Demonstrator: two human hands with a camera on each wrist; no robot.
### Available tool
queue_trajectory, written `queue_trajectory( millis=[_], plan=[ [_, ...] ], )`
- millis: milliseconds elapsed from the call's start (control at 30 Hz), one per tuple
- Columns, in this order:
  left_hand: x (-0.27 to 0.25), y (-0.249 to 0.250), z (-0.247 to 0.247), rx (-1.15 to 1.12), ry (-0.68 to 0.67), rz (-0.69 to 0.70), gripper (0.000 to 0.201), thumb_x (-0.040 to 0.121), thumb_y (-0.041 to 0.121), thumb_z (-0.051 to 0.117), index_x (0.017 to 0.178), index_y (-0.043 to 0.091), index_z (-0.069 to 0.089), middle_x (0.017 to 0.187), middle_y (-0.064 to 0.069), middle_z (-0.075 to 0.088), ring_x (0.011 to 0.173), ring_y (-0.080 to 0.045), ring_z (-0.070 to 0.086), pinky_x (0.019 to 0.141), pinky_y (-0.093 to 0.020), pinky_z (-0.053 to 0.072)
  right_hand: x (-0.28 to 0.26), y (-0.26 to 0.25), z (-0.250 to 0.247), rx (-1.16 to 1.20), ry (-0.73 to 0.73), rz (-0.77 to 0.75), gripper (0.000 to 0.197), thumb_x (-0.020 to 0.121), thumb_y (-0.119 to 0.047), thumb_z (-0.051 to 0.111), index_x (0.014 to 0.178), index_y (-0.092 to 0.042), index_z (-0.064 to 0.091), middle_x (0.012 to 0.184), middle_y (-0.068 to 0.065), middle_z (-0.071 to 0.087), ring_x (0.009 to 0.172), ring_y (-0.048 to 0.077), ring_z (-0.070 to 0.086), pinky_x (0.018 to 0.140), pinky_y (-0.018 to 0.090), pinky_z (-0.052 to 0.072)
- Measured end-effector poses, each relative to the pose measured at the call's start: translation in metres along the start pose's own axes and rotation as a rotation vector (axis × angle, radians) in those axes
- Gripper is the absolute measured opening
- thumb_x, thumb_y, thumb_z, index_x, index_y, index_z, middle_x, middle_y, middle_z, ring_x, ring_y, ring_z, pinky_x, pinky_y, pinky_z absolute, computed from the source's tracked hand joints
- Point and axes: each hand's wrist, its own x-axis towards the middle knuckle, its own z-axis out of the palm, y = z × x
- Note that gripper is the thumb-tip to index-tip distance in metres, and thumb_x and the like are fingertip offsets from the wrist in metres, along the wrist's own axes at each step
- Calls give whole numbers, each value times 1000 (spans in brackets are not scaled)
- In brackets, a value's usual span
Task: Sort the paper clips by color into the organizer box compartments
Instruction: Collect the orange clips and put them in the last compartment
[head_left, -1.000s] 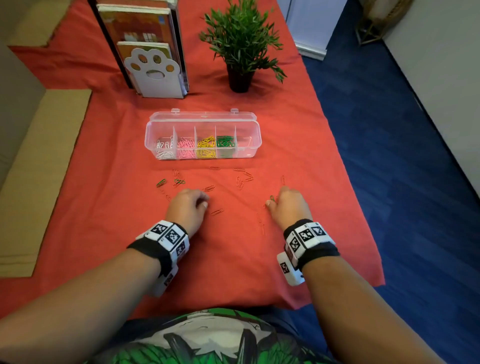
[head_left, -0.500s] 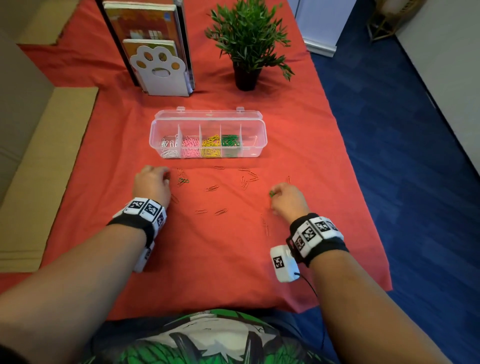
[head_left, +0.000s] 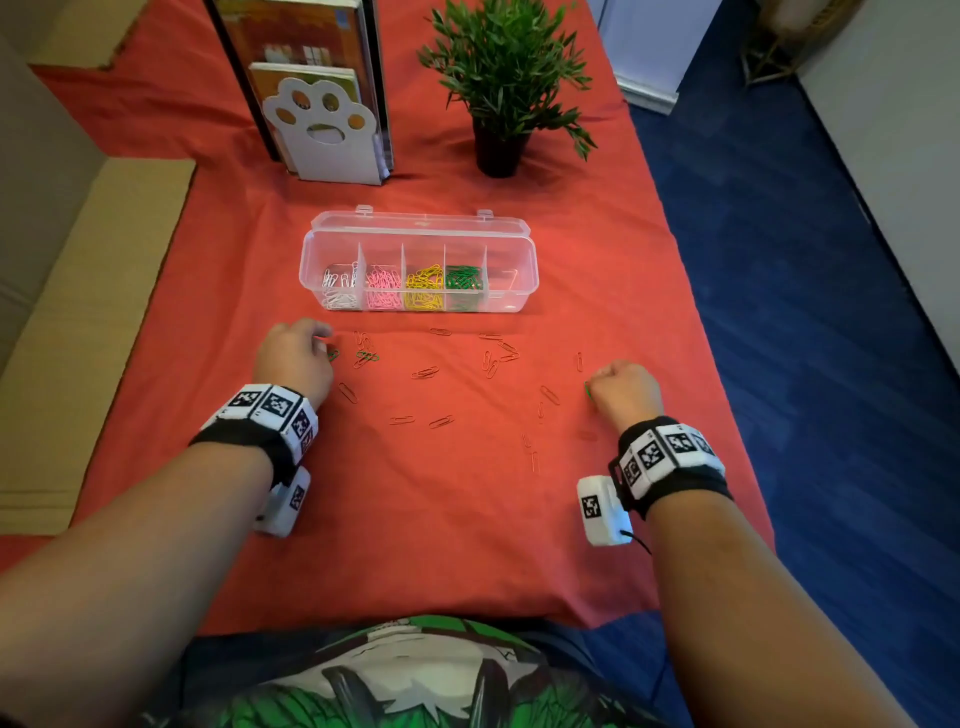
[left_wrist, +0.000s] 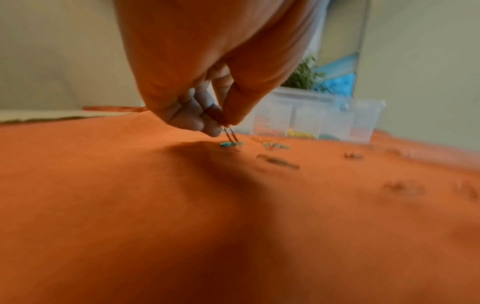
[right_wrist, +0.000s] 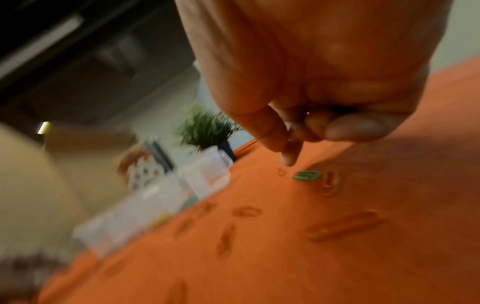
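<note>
The clear organizer box (head_left: 524, 270) holds white, pink, yellow and green paper clips in separate compartments; its right-end compartment is nearly bare. Several red clips (head_left: 426, 372) lie loose on the red cloth. My left hand (head_left: 322, 338) pinches a dark red clip (left_wrist: 230, 131) between thumb and fingers, just above a green clip (left_wrist: 231, 144) on the cloth. More green clips (head_left: 367, 357) lie right of it. My right hand (right_wrist: 285, 150) is curled, its index tip pointing down just above a green clip (right_wrist: 306, 175) that lies free on the cloth.
A paw-shaped white bookend (head_left: 324, 135) with books and a potted plant (head_left: 501, 83) stand behind the box. Cardboard (head_left: 78, 332) borders the cloth on the left. The table's right edge drops to blue floor (head_left: 831, 364).
My left hand has moved left and away from me to the green clips near the box and has picked up a red clip. My right hand has shifted slightly forward beside a green clip.
</note>
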Motion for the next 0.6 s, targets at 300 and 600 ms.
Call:
queue_trajectory(
  millis=[300,600],
  plan=[
    [-3,27,-10,-954,-219,-493,33,92,-4,33,79,19,52,72,-2,56,44,0,59,45,-14,50,-14,-12,27,-336,-1,-97,35,92,-17,43,122,2,44,125,22,47,115,39,49,97,42,42],
    [-8,34,-4,-1026,-355,-460,27,84,-12,52,85,15,54,77,-5,60,51,-3,65,52,-18,55,-25,-28,24,639,-291,-22,28,94,-2,39,84,-23,53,67,-2,46,51,9,37,41,17,33]
  ],
)
